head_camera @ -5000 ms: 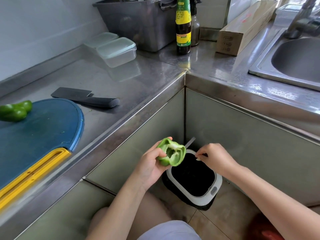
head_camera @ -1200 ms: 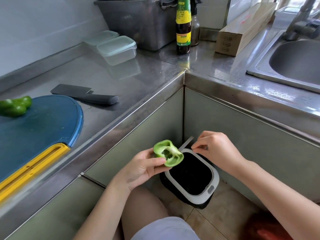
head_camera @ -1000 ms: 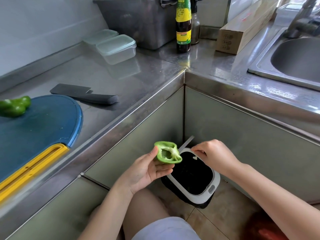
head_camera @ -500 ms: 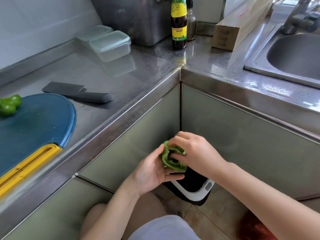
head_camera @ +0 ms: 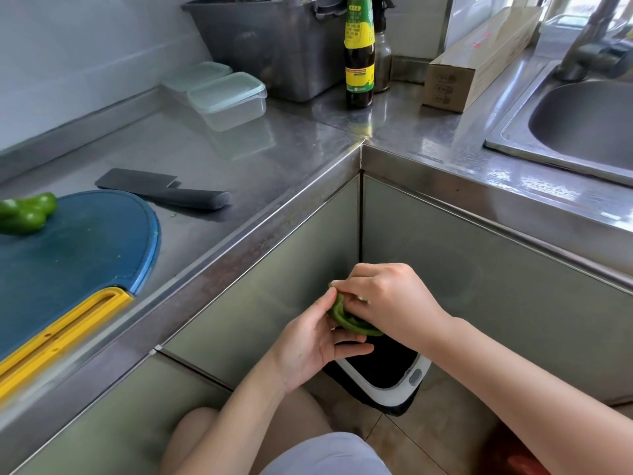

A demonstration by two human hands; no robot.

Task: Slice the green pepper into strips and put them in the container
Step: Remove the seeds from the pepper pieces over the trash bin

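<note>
Gripping a green pepper half [head_camera: 342,318], the left hand [head_camera: 308,341] holds it low in front of the cabinet doors, thumb along its near rim and fingers curled beneath. The piece is glossy and bright green, and shows as a curved wall with a thick cut edge. The right hand [head_camera: 387,303] closes over it from the far side, its fingers bent onto the hollow face. Directly below both hands, on the tiled floor, stands a white-rimmed trash bin [head_camera: 394,389] with a black liner.

Up and to the left of the left hand, on the steel table [head_camera: 260,156], a second pepper piece [head_camera: 24,212] lies on a blue cutting board [head_camera: 78,262] with a yellow handle. A dark cleaver [head_camera: 161,192] lies just beyond the board's rounded end. Farther off stands a clear lidded container [head_camera: 227,101].

A second ago the right hand was over the bin, apart from the pepper, and the hollow with its pale core faced up in the left hand. Since then the right hand has come onto the pepper and covers that hollow. The piece on the board, the cleaver and the container lie as before.

The right hand hides the pepper's inside, so whether core or seeds remain cannot be told, nor what its fingertips pinch. Both hands cover much of the bin's opening. The frame's left edge cuts off the second pepper piece and the board.
</note>
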